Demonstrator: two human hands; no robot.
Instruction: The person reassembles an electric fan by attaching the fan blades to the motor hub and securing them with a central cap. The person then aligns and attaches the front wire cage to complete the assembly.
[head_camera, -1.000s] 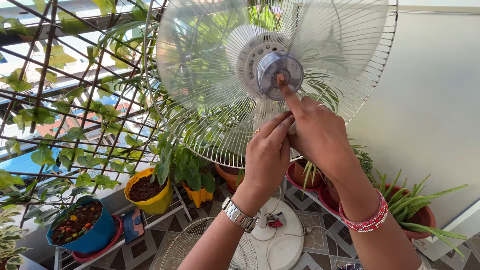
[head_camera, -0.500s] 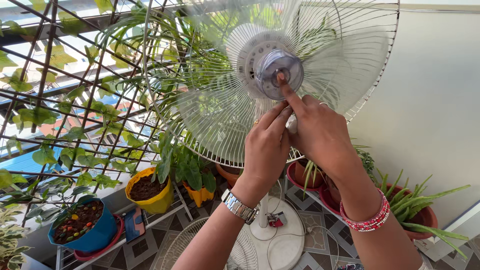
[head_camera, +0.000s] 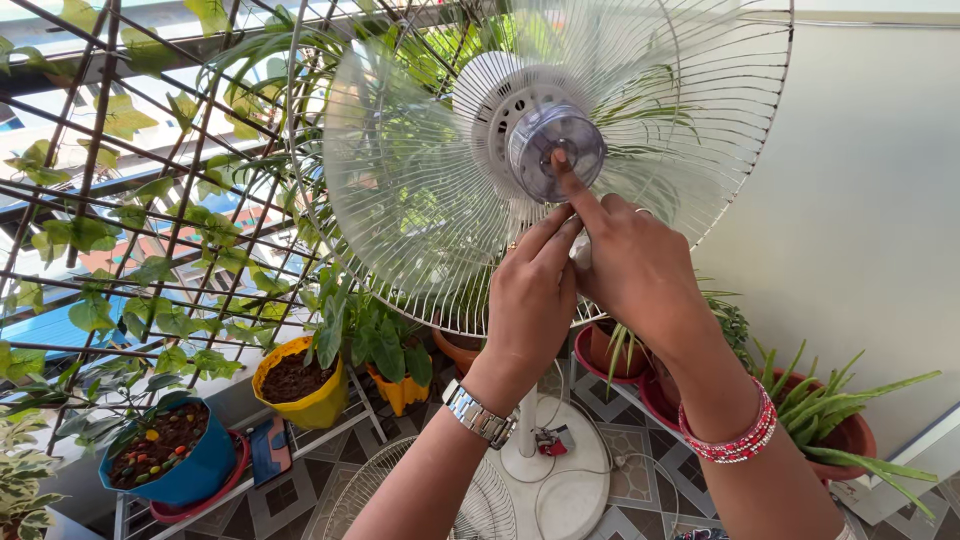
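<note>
A pedestal fan stands before me with its front grille off, leaving the rear wire guard (head_camera: 330, 250) and translucent blades (head_camera: 400, 190). My right hand (head_camera: 630, 270) points its index finger onto the clear round hub cap (head_camera: 556, 150) at the centre of the blades. Just below the hub, my left hand (head_camera: 530, 305) has its fingers pinched together against my right hand. What the fingers pinch is hidden. The blades look blurred.
The detached front grille (head_camera: 400, 500) lies on the patterned tile floor beside the fan's white round base (head_camera: 560, 490). Potted plants surround it: a yellow pot (head_camera: 300, 385), a blue pot (head_camera: 165, 455), red pots (head_camera: 840, 430) at right. A vine-covered metal lattice (head_camera: 120, 200) stands left, a pale wall right.
The blades have turned around the hub between frames. Both hands stay in nearly the same place, with the right index finger still on the hub cap.
</note>
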